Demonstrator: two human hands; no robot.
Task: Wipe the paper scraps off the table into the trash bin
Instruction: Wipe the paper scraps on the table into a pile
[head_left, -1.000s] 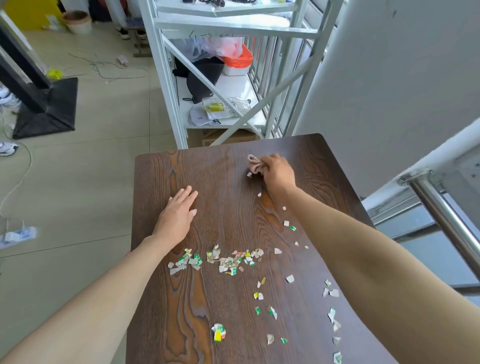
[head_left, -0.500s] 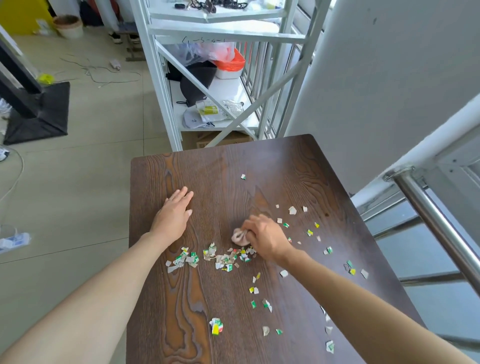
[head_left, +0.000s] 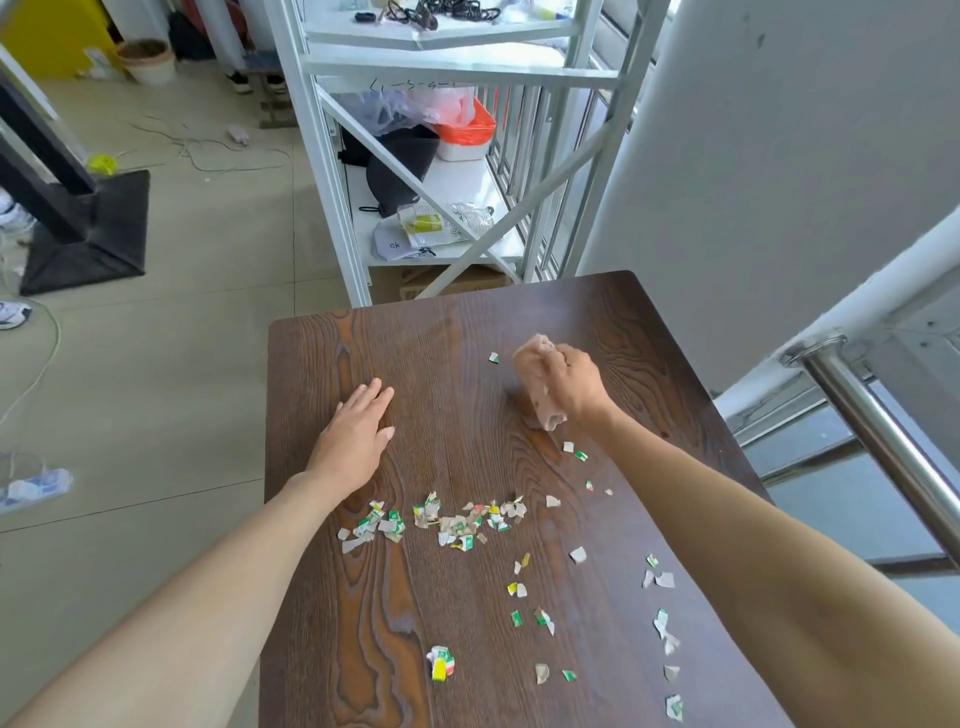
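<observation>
Most paper scraps (head_left: 447, 522) lie in a left-to-right band mid-worktop (head_left: 467, 332). I see my right hand (head_left: 571, 384) clenched around a cloth (head_left: 540, 395), my left hand (head_left: 358, 436) flat and spread.

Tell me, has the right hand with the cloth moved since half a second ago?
Yes. The right hand with the cloth went from the scrap row toward the table's far edge.

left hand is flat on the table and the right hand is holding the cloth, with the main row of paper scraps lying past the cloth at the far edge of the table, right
Not quite. The left hand is flat on the table and the right hand holds the cloth, but the main row of paper scraps lies nearer the person than the cloth, about mid-table, not at the far edge. The head view shows this.
</observation>
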